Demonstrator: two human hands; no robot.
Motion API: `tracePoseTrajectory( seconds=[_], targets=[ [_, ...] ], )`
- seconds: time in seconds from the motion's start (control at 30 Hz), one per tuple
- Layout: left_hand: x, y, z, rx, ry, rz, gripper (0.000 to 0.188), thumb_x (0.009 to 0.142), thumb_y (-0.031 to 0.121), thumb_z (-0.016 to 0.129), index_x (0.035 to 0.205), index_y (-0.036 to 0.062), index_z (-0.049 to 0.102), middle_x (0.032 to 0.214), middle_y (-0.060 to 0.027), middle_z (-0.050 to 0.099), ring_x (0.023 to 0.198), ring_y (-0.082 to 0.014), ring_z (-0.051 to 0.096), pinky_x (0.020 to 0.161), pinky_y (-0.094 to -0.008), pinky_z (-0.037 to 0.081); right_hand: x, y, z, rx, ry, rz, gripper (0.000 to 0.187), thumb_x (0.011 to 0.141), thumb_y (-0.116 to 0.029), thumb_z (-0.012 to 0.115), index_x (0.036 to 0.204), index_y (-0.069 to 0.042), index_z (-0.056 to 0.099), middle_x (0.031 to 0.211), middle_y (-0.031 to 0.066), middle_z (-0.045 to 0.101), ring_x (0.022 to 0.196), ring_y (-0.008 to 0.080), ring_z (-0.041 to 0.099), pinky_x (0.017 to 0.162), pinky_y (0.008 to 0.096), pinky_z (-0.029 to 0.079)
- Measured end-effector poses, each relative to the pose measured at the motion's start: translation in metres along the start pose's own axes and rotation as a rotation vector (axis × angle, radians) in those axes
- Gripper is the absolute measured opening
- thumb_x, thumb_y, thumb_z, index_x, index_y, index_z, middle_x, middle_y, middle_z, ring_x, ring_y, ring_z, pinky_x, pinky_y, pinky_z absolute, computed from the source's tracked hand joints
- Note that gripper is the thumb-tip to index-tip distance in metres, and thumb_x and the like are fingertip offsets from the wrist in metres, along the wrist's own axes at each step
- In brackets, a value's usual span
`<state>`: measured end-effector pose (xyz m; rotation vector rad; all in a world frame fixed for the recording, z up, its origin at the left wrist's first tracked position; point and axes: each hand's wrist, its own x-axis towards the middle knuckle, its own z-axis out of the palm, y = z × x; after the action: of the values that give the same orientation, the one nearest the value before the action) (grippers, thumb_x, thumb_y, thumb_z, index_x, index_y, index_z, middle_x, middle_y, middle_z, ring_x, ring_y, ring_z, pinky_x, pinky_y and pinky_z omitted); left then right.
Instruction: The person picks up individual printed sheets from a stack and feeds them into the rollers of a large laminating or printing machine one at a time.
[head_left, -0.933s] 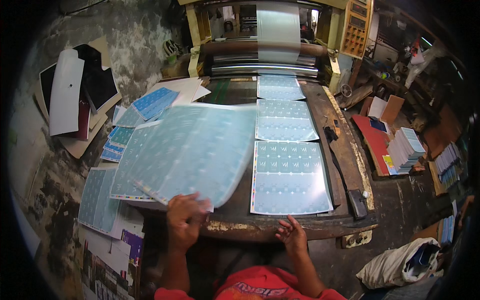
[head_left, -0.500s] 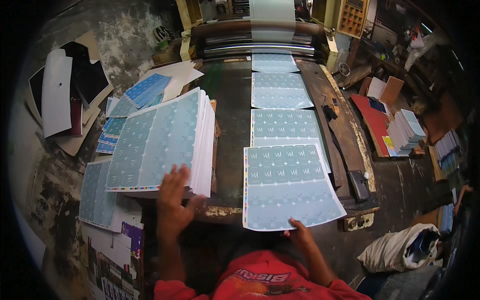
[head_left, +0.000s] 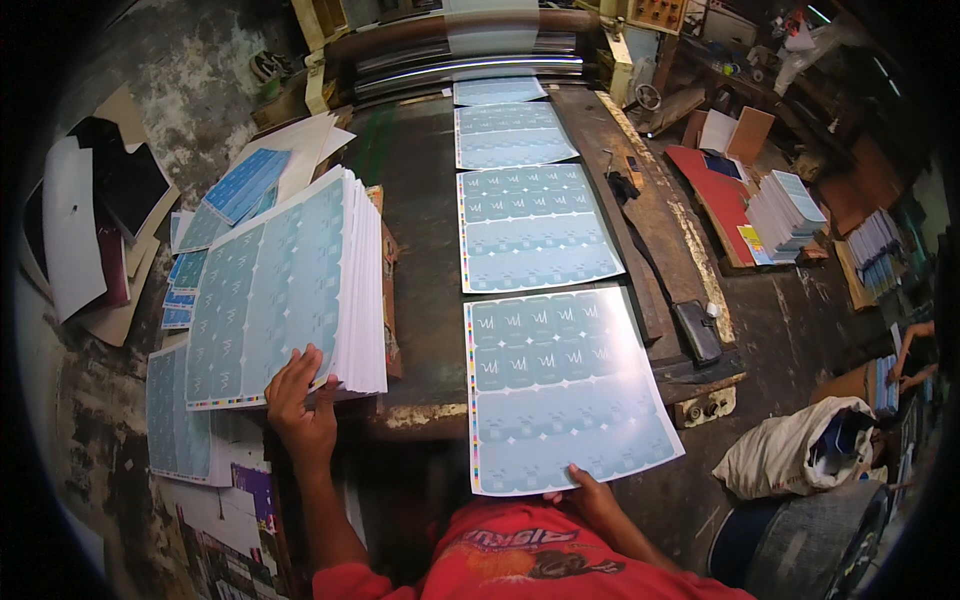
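Note:
My right hand (head_left: 591, 497) pinches the near edge of a printed sheet (head_left: 570, 405), thumb on top and fingers underneath. The sheet is pale blue-green with rows of white line marks, and it bends slightly. To the left rises a tall stack of matching sheets (head_left: 275, 290), white at its side edges. My left hand (head_left: 303, 405) lies at the stack's near corner, fingers stretched out and touching the top sheet, holding nothing. Beyond the held sheet, a second printed sheet (head_left: 535, 230) and a third (head_left: 510, 137) lie in line on the dark machine bed (head_left: 415, 250).
Rollers (head_left: 465, 70) cross the far end of the bed. A black pouch (head_left: 697, 332) sits at its right edge. Loose prints (head_left: 185, 410) lie left of the stack. At right stand a white sack (head_left: 790, 450) and a paper pile (head_left: 785, 215); another person's hands (head_left: 905, 365) show there.
The held sheet has come toward me, away from the sheet behind it. My left hand has settled onto the stack's corner. The whole view has shifted slightly.

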<state>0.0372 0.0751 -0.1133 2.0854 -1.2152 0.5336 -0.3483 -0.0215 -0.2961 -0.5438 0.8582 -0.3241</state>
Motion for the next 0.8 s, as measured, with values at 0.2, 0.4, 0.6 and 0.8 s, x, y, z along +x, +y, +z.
tracePoseTrajectory(
  seconds=[0.2, 0.4, 0.6, 0.8],
  targets=[
    [0.005, 0.001, 0.000, -0.048, -0.029, -0.060, 0.031, 0.084, 0.025, 0.074, 0.108, 0.0049, 0.071, 0.112, -0.0116, 0.070, 0.114, -0.0303, 0.061, 0.099, -0.0416, 0.041, 0.033, -0.021, 0.005, 0.056, -0.015, -0.114, 0.045, 0.100, -0.036, 0.046, 0.120, 0.004, 0.050, 0.092, 0.0190, 0.066, 0.080, 0.0269, 0.066, 0.073, 0.0369, 0.052],
    [0.009, 0.004, -0.002, -0.163, 0.034, -0.265, 0.025, 0.091, 0.024, 0.067, 0.101, 0.0007, 0.072, 0.103, -0.0155, 0.071, 0.105, -0.0312, 0.065, 0.090, -0.0387, 0.047, 0.069, -0.031, 0.016, 0.098, 0.030, -0.204, 0.055, 0.097, -0.046, 0.049, 0.119, 0.005, 0.051, 0.087, 0.0194, 0.067, 0.078, 0.0275, 0.065, 0.073, 0.0384, 0.051],
    [0.031, 0.007, -0.005, -0.690, 0.453, -0.711, 0.044, 0.100, 0.035, 0.055, 0.098, -0.0065, 0.068, 0.090, -0.0127, 0.069, 0.088, -0.0180, 0.062, 0.085, -0.0317, 0.047, 0.093, -0.023, 0.021, 0.212, 0.162, -0.304, 0.046, 0.099, -0.043, 0.045, 0.111, 0.000, 0.052, 0.087, 0.0163, 0.065, 0.075, 0.0232, 0.063, 0.074, 0.0403, 0.053],
    [0.007, 0.029, -0.008, -0.558, 0.282, -0.452, 0.039, 0.099, 0.034, 0.056, 0.099, -0.0029, 0.068, 0.096, -0.0123, 0.071, 0.090, -0.0229, 0.064, 0.089, -0.0341, 0.046, 0.081, -0.028, 0.038, 0.214, 0.198, -0.365, 0.057, 0.100, -0.037, 0.047, 0.146, -0.011, 0.026, 0.116, 0.0182, 0.063, 0.081, 0.0214, 0.064, 0.075, 0.0395, 0.054]
  ],
)
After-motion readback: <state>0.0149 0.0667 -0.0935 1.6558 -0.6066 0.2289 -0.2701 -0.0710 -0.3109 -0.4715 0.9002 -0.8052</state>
